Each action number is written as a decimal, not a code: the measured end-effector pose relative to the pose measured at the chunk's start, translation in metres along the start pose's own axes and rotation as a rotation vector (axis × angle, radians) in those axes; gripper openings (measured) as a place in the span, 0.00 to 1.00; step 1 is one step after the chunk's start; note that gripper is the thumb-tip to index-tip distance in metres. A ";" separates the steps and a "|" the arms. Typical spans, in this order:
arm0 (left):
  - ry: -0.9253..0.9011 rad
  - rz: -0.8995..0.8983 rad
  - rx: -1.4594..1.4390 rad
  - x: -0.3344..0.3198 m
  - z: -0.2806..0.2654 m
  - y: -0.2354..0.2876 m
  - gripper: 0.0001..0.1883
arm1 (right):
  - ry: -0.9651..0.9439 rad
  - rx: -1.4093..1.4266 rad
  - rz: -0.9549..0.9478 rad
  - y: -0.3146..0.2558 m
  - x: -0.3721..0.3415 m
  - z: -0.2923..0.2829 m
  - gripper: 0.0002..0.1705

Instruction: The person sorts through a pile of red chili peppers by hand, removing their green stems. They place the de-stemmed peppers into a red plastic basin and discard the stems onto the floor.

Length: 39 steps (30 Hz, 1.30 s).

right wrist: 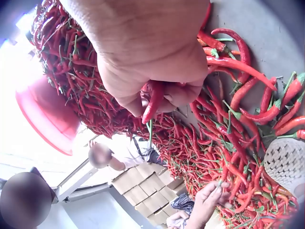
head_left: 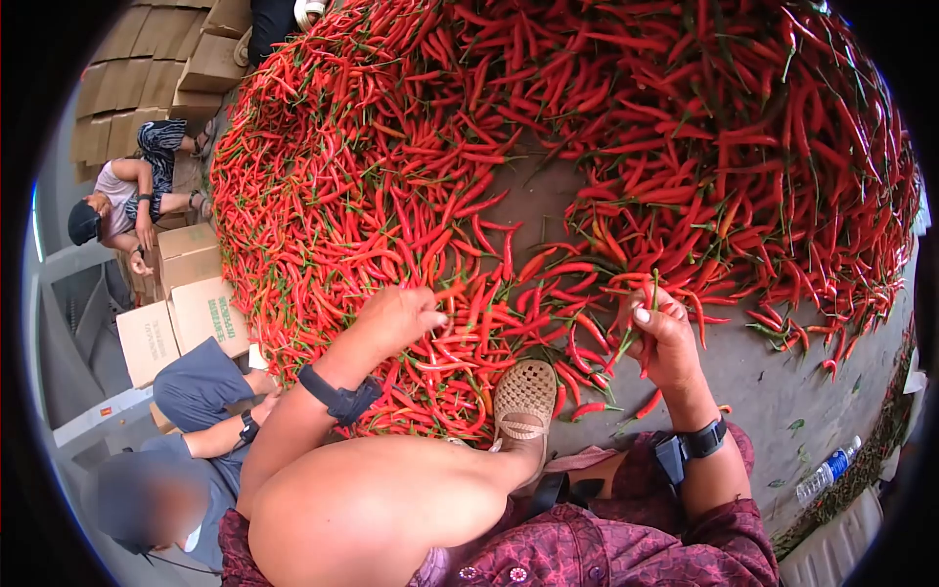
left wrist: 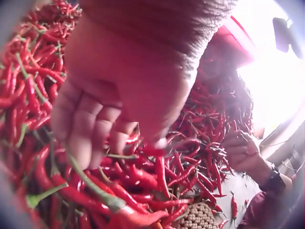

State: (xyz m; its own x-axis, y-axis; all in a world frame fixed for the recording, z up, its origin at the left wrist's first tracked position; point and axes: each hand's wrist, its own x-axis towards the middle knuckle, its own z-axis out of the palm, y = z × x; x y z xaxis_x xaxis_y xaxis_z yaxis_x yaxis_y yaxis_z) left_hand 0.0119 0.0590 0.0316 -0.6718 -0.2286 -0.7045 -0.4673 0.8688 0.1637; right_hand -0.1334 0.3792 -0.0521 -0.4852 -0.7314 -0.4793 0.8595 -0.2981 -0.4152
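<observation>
My right hand (head_left: 667, 342) is raised over the near edge of a large heap of red chili peppers (head_left: 362, 176). It grips a few chilies, whose green stems (head_left: 624, 344) stick out past the thumb. In the right wrist view, one red chili (right wrist: 153, 102) pokes out from the curled fingers. The left hand (head_left: 386, 318) reaches low over the heap, fingers loosely bent and thumb apart from them. Below those fingers, in the left wrist view, lie loose chilies and a green-stemmed chili (left wrist: 102, 193).
A woven shoe (head_left: 525, 396) stands among the chilies, below a bare knee (head_left: 381, 499). Cardboard boxes (head_left: 210, 313) and two seated people are at the left. At the right, a plastic bottle (head_left: 827, 472) lies on the grey floor (head_left: 763, 391). A red basin (right wrist: 50, 114) shows behind the heap.
</observation>
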 end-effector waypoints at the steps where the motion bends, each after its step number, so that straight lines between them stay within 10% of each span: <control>1: 0.089 -0.043 0.097 0.002 -0.004 0.006 0.12 | -0.021 -0.006 -0.001 0.000 0.000 0.001 0.08; 8: 0.479 0.207 -0.179 0.058 0.015 0.033 0.09 | -0.075 0.059 0.070 0.003 0.004 0.000 0.10; 20: 0.268 0.119 -0.045 0.087 0.044 0.044 0.09 | -0.052 -0.012 0.057 0.009 0.016 -0.002 0.11; 29: 0.453 0.008 -1.237 0.060 -0.006 0.006 0.08 | -0.055 0.023 0.219 0.015 0.013 0.006 0.07; 39: -0.190 0.168 -1.141 0.021 0.052 0.086 0.06 | 0.011 -0.409 0.163 0.046 0.003 0.030 0.14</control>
State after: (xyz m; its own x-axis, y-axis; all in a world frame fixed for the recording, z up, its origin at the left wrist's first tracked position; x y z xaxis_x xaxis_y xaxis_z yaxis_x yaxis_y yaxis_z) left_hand -0.0129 0.1520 -0.0052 -0.7224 0.0052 -0.6914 -0.6910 -0.0389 0.7218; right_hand -0.0903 0.3452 -0.0492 -0.3525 -0.7412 -0.5713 0.7918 0.0892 -0.6042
